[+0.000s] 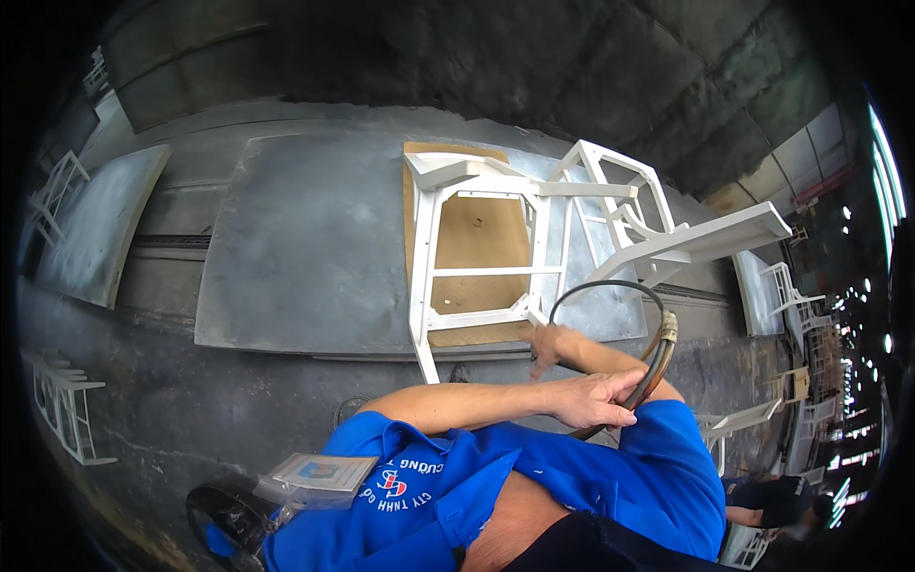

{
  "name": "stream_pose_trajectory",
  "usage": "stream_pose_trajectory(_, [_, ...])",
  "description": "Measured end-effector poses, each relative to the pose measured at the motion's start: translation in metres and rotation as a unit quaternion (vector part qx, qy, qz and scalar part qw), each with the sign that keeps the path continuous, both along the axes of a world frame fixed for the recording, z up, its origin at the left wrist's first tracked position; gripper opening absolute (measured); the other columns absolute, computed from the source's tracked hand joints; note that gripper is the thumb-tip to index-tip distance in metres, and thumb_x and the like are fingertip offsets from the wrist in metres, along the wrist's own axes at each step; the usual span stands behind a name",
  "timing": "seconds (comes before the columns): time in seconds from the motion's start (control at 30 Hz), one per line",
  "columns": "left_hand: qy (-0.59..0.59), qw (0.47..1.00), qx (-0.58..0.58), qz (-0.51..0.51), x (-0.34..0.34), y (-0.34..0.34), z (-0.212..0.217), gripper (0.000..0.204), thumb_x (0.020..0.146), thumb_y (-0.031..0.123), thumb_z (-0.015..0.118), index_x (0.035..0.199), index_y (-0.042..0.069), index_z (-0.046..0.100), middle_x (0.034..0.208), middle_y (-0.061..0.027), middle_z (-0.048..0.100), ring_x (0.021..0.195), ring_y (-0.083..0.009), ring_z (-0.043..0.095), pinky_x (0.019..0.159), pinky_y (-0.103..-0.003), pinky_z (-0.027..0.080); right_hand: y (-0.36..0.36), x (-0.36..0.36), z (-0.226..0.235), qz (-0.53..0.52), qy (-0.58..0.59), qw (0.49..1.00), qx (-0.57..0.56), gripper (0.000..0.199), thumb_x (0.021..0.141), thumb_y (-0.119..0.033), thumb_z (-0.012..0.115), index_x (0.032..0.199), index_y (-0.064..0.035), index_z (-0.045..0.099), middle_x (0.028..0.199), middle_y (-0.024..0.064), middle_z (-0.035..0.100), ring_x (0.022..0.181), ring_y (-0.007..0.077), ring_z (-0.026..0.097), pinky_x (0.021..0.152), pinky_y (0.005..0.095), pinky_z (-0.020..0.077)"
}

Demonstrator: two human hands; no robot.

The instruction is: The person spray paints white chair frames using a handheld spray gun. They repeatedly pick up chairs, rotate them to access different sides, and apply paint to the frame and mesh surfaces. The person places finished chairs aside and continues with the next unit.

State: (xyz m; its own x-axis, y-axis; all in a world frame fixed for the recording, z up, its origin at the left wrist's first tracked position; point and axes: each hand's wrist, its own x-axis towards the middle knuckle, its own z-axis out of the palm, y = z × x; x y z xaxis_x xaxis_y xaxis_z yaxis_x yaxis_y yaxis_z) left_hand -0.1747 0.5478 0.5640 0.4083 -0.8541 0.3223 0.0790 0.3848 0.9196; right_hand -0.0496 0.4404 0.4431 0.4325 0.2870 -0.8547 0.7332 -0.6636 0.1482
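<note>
so the left hand (596, 398) was at the lower middle of the frame, closed round a dark hose (656, 362), thumb on one side and the fingers curled underneath; the hose looped up and over to the left from there, with a pale wrapped band (670, 327) on its right-hand bend; the right hand (547, 350) was a bit higher and further left, pretty smeared by blur, so i honestly can't tell if its fingers were spread or pinching anything; it was right by the lower right corner of a white chair frame (496, 273), and whether it touched the wood i can't say either; that frame sat just right of centre in the upper half, over a sheet of brown cardboard (477, 248), which was on a big grey board (305, 238) stretching across the middle; a second white frame (705, 238) stood to its right, very close, their parts overlapping in the view; the person had on a blue shirt (591, 486) with a clear badge holder (324, 474) at lower left; a smaller grey panel (100, 229) was over at the left edge, and someone in a dark top (772, 500) was at the lower right.
</note>
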Motion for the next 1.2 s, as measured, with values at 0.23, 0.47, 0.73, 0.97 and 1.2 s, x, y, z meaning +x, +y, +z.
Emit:
stream_pose_trajectory(0.23, [-0.001, 0.999, -0.008, -0.05, -0.019, -0.002, -0.011, 0.049, 0.103, 0.023, 0.064, 0.145, 0.009, 0.043, 0.1, -0.0026, 0.058, 0.089, -0.0127, 0.056, 0.083, -0.033, 0.05, -0.03, -0.044, -0.056, -0.082, -0.094, 0.992, -0.03, 0.072, 0.08, -0.029, 0.079, 0.143, -0.002, 0.054, 0.121, 0.0303, 0.068, 0.113, 0.0419, 0.071, 0.095, 0.0486, 0.0585])
stream_pose_trajectory(0.47, [-0.06, 0.997, -0.007, -0.051, -0.025, -0.011, -0.006, 0.05, 0.102, 0.023, 0.063, 0.146, 0.008, 0.042, 0.097, -0.004, 0.062, 0.081, -0.0144, 0.06, 0.073, -0.033, 0.051, -0.052, -0.038, -0.013, -0.137, -0.112, 0.984, 0.028, 0.055, 0.076, -0.018, 0.078, 0.125, -0.0007, 0.061, 0.112, 0.0262, 0.074, 0.109, 0.0394, 0.073, 0.092, 0.0471, 0.0591])
stream_pose_trajectory(0.73, [-0.212, 0.975, 0.044, -0.052, -0.029, -0.011, -0.009, 0.052, 0.1, 0.018, 0.061, 0.146, 0.008, 0.04, 0.094, -0.0098, 0.064, 0.082, -0.0216, 0.064, 0.074, -0.039, 0.051, -0.069, -0.051, 0.019, -0.458, -0.15, 0.85, 0.215, 0.069, 0.098, -0.03, 0.065, 0.157, -0.0051, 0.04, 0.104, 0.0228, 0.073, 0.074, 0.0285, 0.075, 0.054, 0.0416, 0.061])
stream_pose_trajectory(0.97, [-0.192, 0.959, 0.076, -0.195, -0.028, -0.037, -0.076, 0.05, 0.1, 0.023, 0.067, 0.141, 0.006, 0.043, 0.1, -0.0078, 0.064, 0.087, -0.0182, 0.059, 0.076, -0.037, 0.049, -0.039, -0.015, 0.166, -0.522, -0.083, 0.548, 0.648, 0.052, 0.111, -0.031, 0.051, 0.162, -0.0244, 0.038, 0.106, 0.0045, 0.071, 0.085, 0.0153, 0.067, 0.055, 0.0324, 0.0537])
stream_pose_trajectory(1.2, [-0.172, 0.943, 0.256, -0.128, -0.027, -0.015, -0.198, 0.029, 0.1, 0.027, 0.07, 0.117, 0.006, 0.06, 0.104, -0.0094, 0.068, 0.095, -0.0191, 0.062, 0.084, -0.039, 0.051, -0.014, -0.004, 0.357, -0.175, -0.253, 0.373, 0.875, 0.069, 0.108, -0.048, 0.053, 0.163, -0.0122, 0.032, 0.111, 0.0077, 0.066, 0.095, 0.0128, 0.066, 0.051, 0.0204, 0.0485])
